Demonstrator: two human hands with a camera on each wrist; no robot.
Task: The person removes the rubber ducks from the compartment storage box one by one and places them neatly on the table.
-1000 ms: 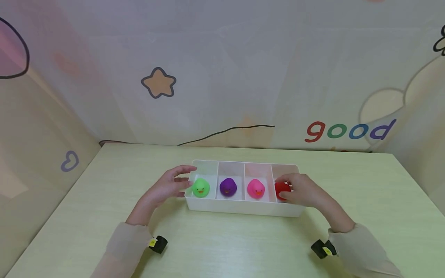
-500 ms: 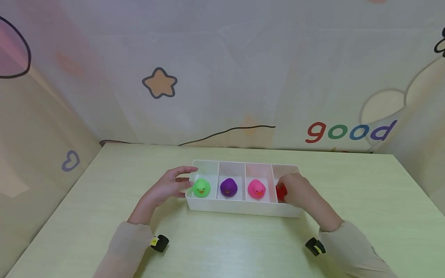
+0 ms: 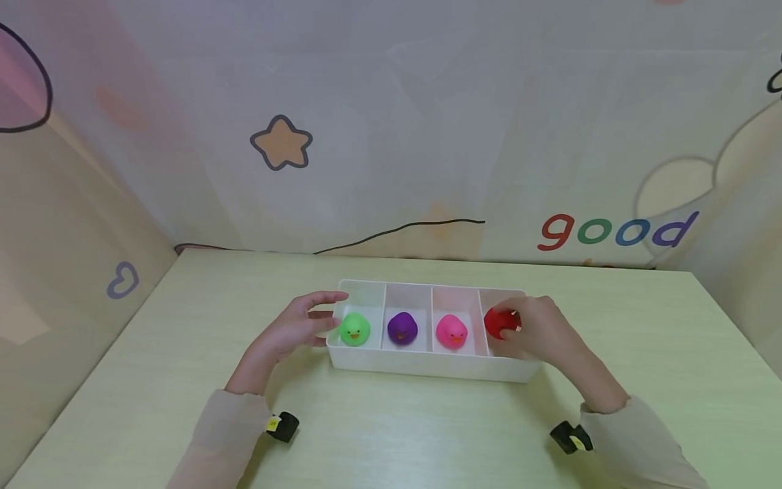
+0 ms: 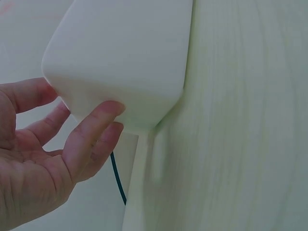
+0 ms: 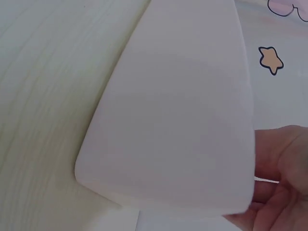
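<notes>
Right hand (image 3: 537,333) over the far-right compartment, fingers curled round a red duck (image 3: 499,322), lifted a little above the compartment floor rather than resting like the others. Grip from the side and above, probably to clear the divider walls. Left hand (image 3: 299,326) spread and relaxed against the left end of the white divided tray (image 3: 421,363), fingertips (image 4: 103,113) touching its outer corner, apparently bracing it against sliding on the table (image 3: 391,435). In the tray, one duck per compartment, upright and facing the person: green duck (image 3: 354,329), purple duck (image 3: 402,328), pink duck (image 3: 451,331), left to right. Beyond, a backdrop with a star (image 3: 282,144) and the word "good" (image 3: 617,231). Black wrist cameras at both sleeves.
</notes>
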